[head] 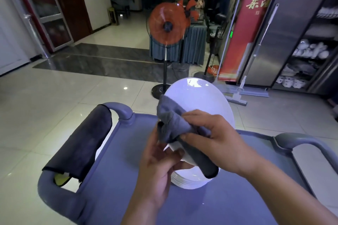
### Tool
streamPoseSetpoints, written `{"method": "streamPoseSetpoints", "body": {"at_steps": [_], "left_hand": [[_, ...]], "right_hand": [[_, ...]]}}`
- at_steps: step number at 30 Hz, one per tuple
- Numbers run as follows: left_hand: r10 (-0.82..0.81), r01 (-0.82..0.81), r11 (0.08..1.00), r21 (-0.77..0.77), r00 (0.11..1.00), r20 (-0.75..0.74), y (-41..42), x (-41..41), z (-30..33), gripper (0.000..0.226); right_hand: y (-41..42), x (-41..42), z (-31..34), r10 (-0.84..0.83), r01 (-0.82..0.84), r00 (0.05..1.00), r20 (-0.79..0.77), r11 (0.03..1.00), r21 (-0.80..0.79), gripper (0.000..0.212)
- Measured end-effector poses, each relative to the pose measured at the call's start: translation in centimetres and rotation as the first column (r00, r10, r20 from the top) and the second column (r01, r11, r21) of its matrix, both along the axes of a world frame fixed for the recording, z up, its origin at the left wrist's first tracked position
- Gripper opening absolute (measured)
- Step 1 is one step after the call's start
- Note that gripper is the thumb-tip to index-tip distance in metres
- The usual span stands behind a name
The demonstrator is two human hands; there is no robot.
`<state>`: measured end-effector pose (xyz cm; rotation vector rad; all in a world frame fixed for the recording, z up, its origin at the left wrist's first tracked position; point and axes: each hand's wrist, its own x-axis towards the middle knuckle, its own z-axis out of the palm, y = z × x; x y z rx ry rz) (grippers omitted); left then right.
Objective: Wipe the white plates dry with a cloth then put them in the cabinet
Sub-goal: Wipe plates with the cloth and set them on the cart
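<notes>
Grey cloth (175, 126) is bunched under the right hand (217, 140), whose fingers curl over it and press it against the face of a white plate (199, 100) — the plate stands tilted up on its edge, its top rim leaning away from the person. A darker tail of the cloth hangs down past the right wrist. The left hand (162, 162) comes up from below, fingers bent around the plate's lower rim and touching the cloth's near fold, so both hands have hold of something.

Directly beneath the lifted plate sits a stack of white plates (192, 181) on the flat top of a blue-grey cart (128, 151). A dark towel (82, 144) is draped over the cart's left handle.

Beyond the cart, on the tiled floor, stands an orange pedestal fan (167, 25). Further right — past a red banner (245, 29) and a squeegee mop (256, 51) leaning against a steel door — an open cabinet (321, 23) holds shelves of white crockery.
</notes>
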<state>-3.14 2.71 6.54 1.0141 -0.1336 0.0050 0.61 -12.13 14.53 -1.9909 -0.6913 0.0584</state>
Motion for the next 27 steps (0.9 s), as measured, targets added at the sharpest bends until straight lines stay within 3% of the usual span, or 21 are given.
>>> {"method": "streamPoseSetpoints", "body": {"at_steps": [6,12,16,18,20,22,24,25,27], "left_hand": [[-0.105,0.107,0.960,-0.259,0.994,0.023,1.5,0.3,-0.2,0.066],[0.005,-0.013,0.993,-0.118,0.997,-0.074,2.0,1.5,-0.9,0.057],[0.018,-0.018,1.000,-0.006,0.998,-0.063,3.2,2.4,-1.0,0.064],[0.001,-0.001,1.000,-0.011,0.998,-0.060,3.9,2.8,-1.3,0.066],[-0.023,0.021,1.000,-0.018,0.998,-0.063,4.6,3.2,-1.5,0.066],[-0.048,0.046,0.999,-0.020,0.996,-0.073,5.1,3.5,-2.1,0.067],[-0.086,0.084,0.996,-0.024,0.992,-0.087,5.3,3.7,-2.6,0.066],[-0.106,0.104,0.994,-0.025,0.990,-0.089,5.3,3.8,-2.8,0.066],[-0.146,0.144,0.989,-0.033,0.985,-0.096,5.1,4.0,-3.1,0.064]], "right_hand": [[-1.1,-0.9,-0.7,0.064,-0.073,0.989,-0.137,0.996,-0.060,0.019],[-2.6,-1.4,-2.0,-0.043,0.001,0.976,-0.215,0.981,-0.195,0.017],[-4.5,-3.4,-5.0,-0.325,0.279,0.926,-0.195,0.933,-0.228,0.011],[-5.6,-4.5,-6.5,-0.528,0.505,0.822,-0.214,0.849,-0.155,0.019],[-6.8,-5.0,-7.6,-0.672,0.744,0.597,-0.438,0.668,-0.009,0.020],[-8.2,-4.9,-8.5,-0.615,0.870,0.318,-0.721,0.492,-0.036,0.015],[-9.0,-5.2,-9.4,-0.494,0.905,0.091,-0.864,0.404,-0.135,0.021],[-9.3,-5.3,-9.7,-0.459,0.916,0.033,-0.888,0.369,-0.156,0.021],[-9.7,-4.9,-9.2,-0.461,0.935,0.029,-0.887,0.326,-0.138,0.019]]}}
